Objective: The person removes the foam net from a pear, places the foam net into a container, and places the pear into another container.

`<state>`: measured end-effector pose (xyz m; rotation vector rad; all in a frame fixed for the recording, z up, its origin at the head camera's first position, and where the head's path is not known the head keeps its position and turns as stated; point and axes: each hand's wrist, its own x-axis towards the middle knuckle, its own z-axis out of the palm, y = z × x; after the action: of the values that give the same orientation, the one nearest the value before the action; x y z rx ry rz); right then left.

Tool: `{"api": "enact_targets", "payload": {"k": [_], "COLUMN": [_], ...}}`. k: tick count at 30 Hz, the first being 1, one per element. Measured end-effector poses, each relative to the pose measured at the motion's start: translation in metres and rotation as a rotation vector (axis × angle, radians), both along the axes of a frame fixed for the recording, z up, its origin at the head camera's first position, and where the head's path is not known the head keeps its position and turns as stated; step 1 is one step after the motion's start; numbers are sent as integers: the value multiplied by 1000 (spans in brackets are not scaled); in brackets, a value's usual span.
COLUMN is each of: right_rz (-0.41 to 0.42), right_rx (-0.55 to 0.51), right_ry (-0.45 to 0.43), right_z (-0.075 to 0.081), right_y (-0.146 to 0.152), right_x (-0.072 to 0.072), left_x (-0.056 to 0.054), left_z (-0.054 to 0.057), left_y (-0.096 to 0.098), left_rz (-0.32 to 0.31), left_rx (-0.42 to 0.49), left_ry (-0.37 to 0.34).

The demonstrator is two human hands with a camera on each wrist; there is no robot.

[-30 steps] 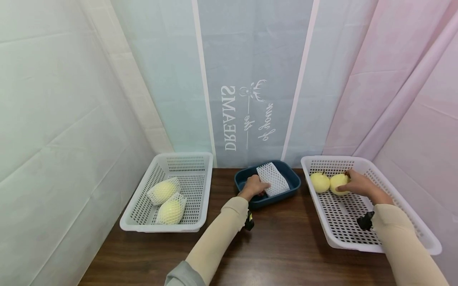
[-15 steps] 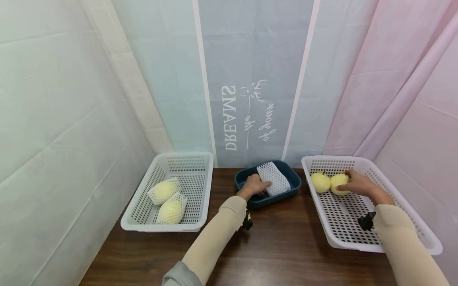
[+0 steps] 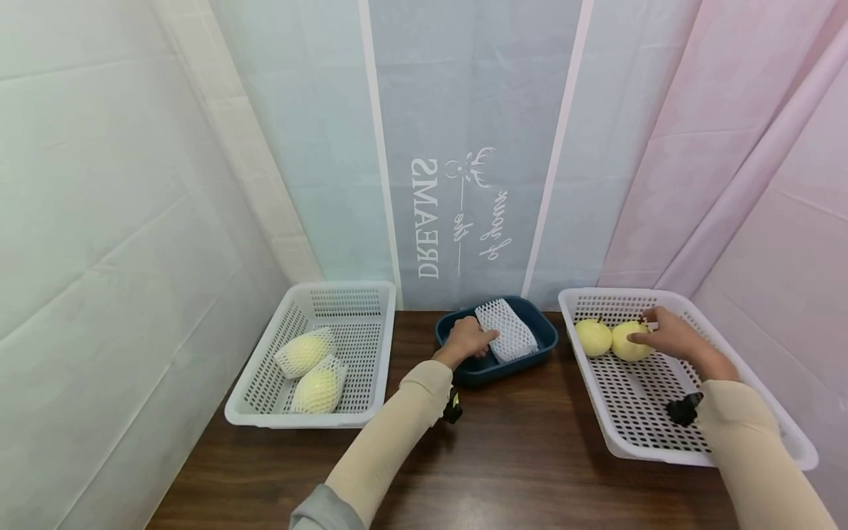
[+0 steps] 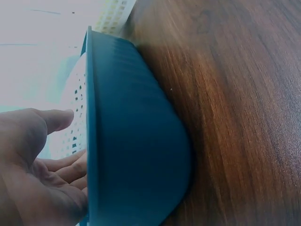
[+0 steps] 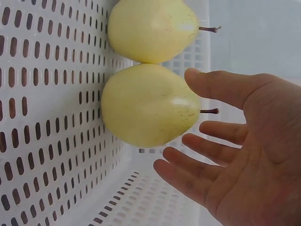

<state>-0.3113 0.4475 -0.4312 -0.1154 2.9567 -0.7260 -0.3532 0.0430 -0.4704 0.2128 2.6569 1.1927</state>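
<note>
My left hand (image 3: 467,339) reaches into a dark blue plastic tray (image 3: 474,378), beside the white foam fruit nets (image 3: 509,333) stacked flat there. In the left wrist view the thumb (image 4: 60,119) is held apart from the other fingers, which are partly hidden behind the tray rim. My right hand (image 3: 676,336) is over a white perforated basket (image 3: 599,412), around the stem end of a yellow pear (image 5: 148,106). Its fingers spread loosely, with the palm off the fruit. A second pear (image 5: 153,30) sits against the first, stem up.
Another white basket (image 3: 377,353) stands at the left, with two pears (image 3: 316,390) in foam nets inside. The dark wooden table (image 3: 517,456) lies under everything, and a printed curtain (image 3: 464,110) hangs behind.
My right hand has loosened around the pear and shifted slightly up and right. My left hand has drawn back a little from the foam nets, with the thumb higher.
</note>
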Motion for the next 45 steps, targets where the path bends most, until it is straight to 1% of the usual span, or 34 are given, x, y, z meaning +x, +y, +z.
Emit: {"api": "enact_targets", "payload": {"k": [4, 7, 14, 20, 24, 29, 31, 34, 38, 45], "right_rz": [-1, -1, -7, 16, 26, 33, 36, 42, 50, 58], "right_rx": [-6, -11, 7, 11, -1, -12, -19, -23, -21, -15], "right_ry": [18, 40, 111, 202, 240, 231, 241, 253, 235, 226], "right_z": [5, 8, 20, 29, 33, 41, 44, 48, 52, 55], "right_y": [0, -2, -13, -29, -42, -56, -62, -71, -82, -102], "right_x": [0, 1, 7, 13, 17, 21, 22, 25, 28, 30], "left_x": [3, 9, 12, 15, 18, 18, 18, 19, 20, 24], "left_z": [3, 8, 14, 18, 22, 27, 29, 30, 33, 40], "left_y": [-1, -2, -5, -9, -14, -19, -20, -22, -25, -38], "left_rz": [-7, -22, -40, -61, -62, -94, -98, -97, -98, -106], "left_rx": [-22, -18, 11, 21, 51, 84, 96, 107, 125, 188], "left_ry": [44, 78, 108, 130, 125, 148, 157, 166, 183, 208]}}
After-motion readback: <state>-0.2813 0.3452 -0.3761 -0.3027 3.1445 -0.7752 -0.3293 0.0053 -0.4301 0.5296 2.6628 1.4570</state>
